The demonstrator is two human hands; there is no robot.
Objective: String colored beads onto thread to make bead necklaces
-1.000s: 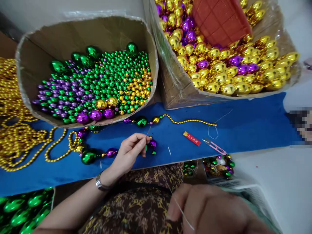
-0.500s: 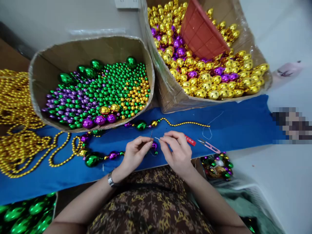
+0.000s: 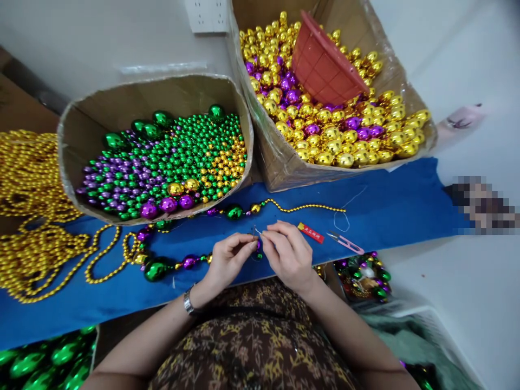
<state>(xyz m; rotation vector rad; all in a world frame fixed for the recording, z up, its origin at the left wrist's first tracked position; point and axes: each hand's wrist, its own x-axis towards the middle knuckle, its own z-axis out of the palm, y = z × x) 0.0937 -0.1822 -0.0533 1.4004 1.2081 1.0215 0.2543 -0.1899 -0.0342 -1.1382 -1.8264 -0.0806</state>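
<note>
Over the front of the blue cloth, my left hand [image 3: 229, 257] pinches a thin upright needle [image 3: 254, 229] between thumb and fingertips. My right hand [image 3: 290, 257] is closed in a pinch on the white end of a thread [image 3: 258, 232], which is at the needle's upper part. Whether it passes through the eye is too small to tell. A strand of green, purple and gold beads [image 3: 155, 268] lies to the left of my hands. Beyond them, its small gold bead string [image 3: 304, 206] stretches right. A few purple and green beads [image 3: 259, 252] show between my hands.
Pink-handled thread snips [image 3: 346, 244] and a red packet [image 3: 311, 233] lie to the right. Behind stand a carton of small beads [image 3: 158, 82] and a carton of gold beads [image 3: 268, 173] holding a red basket [image 3: 325, 65]. Gold bead garlands [image 3: 36, 254] heap at the left.
My right hand has moved slightly left, bringing the thread end up to the needle. More of the red packet shows. The whole view has shifted a little.
</note>
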